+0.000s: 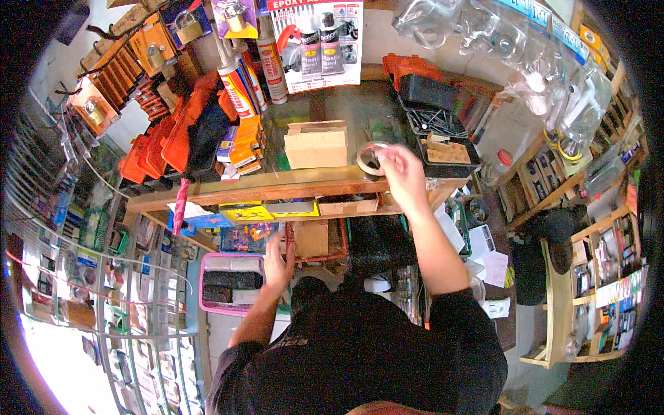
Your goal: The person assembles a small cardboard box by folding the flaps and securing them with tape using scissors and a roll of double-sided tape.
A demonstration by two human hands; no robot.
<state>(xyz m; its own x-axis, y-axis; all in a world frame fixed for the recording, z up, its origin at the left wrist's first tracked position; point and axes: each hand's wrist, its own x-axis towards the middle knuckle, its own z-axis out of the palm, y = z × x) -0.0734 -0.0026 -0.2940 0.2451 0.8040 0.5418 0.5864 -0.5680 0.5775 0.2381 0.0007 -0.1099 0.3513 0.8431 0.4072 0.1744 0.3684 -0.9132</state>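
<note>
A cardboard box (316, 144) sits on the counter (228, 188), left of a tape roll (369, 158). A tray (446, 153) lies right of the roll; sealant tubes (238, 86) stand behind the box.

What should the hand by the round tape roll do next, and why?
Probably close the fingers and lift the pale round tape roll off the wooden counter. The right hand already rests on the roll's edge but hasn't clearly gripped it, while the left hand is down at the shelf below, beside the pink plastic tray.
</note>
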